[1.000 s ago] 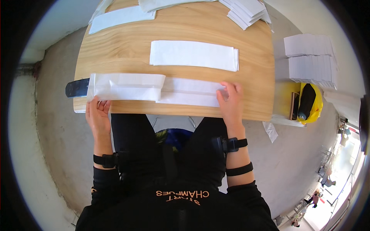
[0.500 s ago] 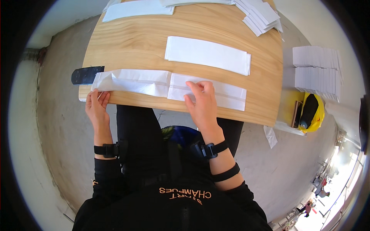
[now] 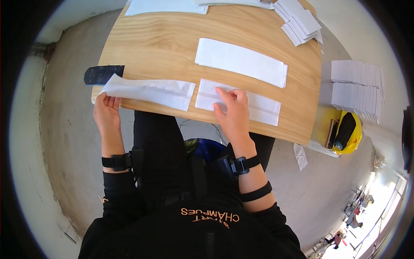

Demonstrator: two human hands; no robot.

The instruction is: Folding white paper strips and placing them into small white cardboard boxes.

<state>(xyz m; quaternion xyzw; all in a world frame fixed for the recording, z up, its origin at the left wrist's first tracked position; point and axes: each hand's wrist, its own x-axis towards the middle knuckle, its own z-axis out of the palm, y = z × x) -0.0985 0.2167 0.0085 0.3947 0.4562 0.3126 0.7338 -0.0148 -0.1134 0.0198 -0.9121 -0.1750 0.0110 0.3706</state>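
Observation:
A long white paper strip (image 3: 152, 91) lies along the near edge of the wooden table (image 3: 159, 47), folded partway over itself, its right part (image 3: 263, 108) flat. My left hand (image 3: 106, 113) holds the strip's left end at the table's edge. My right hand (image 3: 233, 108) presses flat on the strip near its middle, fingers spread. A second white strip (image 3: 240, 61) lies farther back on the table.
A black flat object (image 3: 102, 74) sticks out past the table's left edge. Stacks of folded white paper (image 3: 302, 23) sit at the far right corner, larger sheets (image 3: 166, 6) at the far edge. More white stacks (image 3: 356, 88) and a yellow bag (image 3: 346, 134) stand on the right.
My right hand has slid left along the strip from its right end toward the middle. My left hand stays on the left end.

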